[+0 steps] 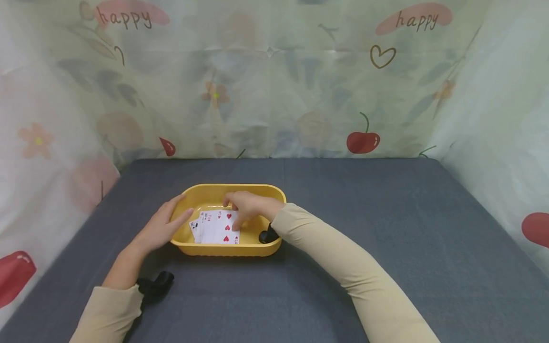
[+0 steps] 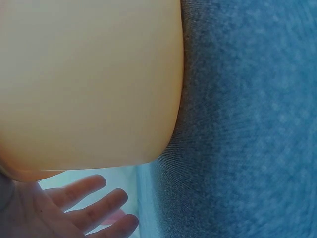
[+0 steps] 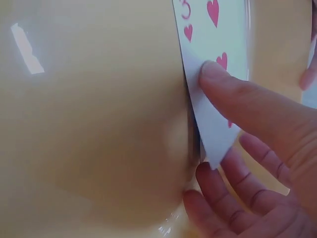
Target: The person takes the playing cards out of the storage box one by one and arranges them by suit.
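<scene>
A yellow oval basin (image 1: 253, 185) holds a few overlapping white playing cards (image 1: 209, 233), the three of hearts (image 1: 227, 219) on top. Reaching into the basin, my right hand (image 1: 249, 205) has its thumb on that card's face; the right wrist view shows the other fingers (image 3: 215, 186) curled at the card's edge, pinching it. How many cards it pinches is hidden. My left hand (image 1: 160, 227) rests at the basin's left rim, thumb reaching over the inside. In the left wrist view its fingers (image 2: 101, 206) are straight and spread beyond the basin's wall (image 2: 94, 84).
The basin stands on a dark grey cloth-covered table (image 1: 364, 214). Behind it hangs a printed curtain (image 1: 266, 95) with cherries and flowers, with more pale cloth on both sides. Black straps sit at both wrists; the right one (image 1: 268, 235) shows inside the basin.
</scene>
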The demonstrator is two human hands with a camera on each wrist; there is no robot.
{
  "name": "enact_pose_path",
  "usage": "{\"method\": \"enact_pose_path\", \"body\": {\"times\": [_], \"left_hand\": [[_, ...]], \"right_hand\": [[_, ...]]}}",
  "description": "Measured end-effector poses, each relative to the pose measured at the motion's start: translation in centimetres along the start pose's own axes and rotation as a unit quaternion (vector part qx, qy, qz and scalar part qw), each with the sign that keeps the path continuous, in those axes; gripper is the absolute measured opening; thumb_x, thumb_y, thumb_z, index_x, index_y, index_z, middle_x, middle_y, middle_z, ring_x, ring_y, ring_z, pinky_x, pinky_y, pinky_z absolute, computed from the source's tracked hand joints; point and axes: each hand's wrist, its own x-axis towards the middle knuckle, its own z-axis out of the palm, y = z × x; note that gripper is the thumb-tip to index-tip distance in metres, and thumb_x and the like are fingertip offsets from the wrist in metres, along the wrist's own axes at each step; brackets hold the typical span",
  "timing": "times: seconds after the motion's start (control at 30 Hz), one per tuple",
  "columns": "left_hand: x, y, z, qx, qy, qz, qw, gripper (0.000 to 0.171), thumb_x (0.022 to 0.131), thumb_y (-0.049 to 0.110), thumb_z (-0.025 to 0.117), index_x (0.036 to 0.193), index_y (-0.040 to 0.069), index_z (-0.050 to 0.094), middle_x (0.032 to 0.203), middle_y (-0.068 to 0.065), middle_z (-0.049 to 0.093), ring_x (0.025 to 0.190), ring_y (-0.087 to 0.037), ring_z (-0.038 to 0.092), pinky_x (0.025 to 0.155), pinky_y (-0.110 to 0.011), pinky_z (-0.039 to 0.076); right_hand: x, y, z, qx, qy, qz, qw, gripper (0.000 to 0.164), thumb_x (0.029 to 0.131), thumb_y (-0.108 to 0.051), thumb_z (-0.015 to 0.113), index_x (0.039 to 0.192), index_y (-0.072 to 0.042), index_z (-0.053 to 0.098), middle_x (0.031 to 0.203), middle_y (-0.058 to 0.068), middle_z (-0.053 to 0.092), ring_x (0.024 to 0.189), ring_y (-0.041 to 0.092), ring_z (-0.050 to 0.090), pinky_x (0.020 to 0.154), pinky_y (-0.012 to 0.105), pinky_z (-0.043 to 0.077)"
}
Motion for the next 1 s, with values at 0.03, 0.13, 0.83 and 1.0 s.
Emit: {"method": "enact_pose_path", "body": {"times": [0.03,0.13,0.83,1.0], "left_hand": [[0.0,0.0,0.0,0.0,0.001,0.001,1.0,0.076,0.096,0.05,0.039,0.148,0.001,0.016,0.15,-0.029,0.021,0.136,-0.045,0.023,0.109,-0.062,0.019],[0.0,0.0,0.0,-0.001,0.003,0.004,1.0,0.073,0.097,0.047,0.04,0.148,0.001,0.017,0.149,-0.029,0.021,0.136,-0.045,0.023,0.109,-0.062,0.019],[0.0,0.2,0.0,0.002,0.002,-0.009,1.0,0.074,0.097,0.048,0.039,0.148,0.0,0.015,0.149,-0.03,0.021,0.134,-0.045,0.025,0.108,-0.062,0.021],[-0.1,0.2,0.0,0.002,0.003,-0.008,1.0,0.073,0.097,0.047,0.039,0.148,0.0,0.016,0.148,-0.03,0.021,0.134,-0.045,0.025,0.108,-0.062,0.021]], "right_hand": [[0.0,0.0,0.0,0.004,0.002,-0.001,1.0,0.057,0.074,-0.018,0.079,0.123,-0.01,0.05,0.11,0.008,0.057,0.095,0.016,0.051,0.079,0.021,0.044],[0.1,0.2,-0.1,0.026,0.008,-0.008,1.0,0.048,0.075,-0.017,0.078,0.116,-0.008,0.054,0.107,0.008,0.057,0.093,0.016,0.05,0.077,0.019,0.042],[-2.5,1.1,-4.2,0.233,0.045,-0.038,0.971,0.025,0.091,-0.014,0.059,0.116,-0.012,0.056,0.1,0.011,0.068,0.081,0.017,0.065,0.075,0.029,0.055],[-3.7,2.3,-5.1,0.257,0.082,-0.021,0.963,0.02,0.092,-0.016,0.059,0.11,-0.011,0.055,0.095,0.011,0.069,0.078,0.017,0.061,0.079,0.038,0.054]]}}
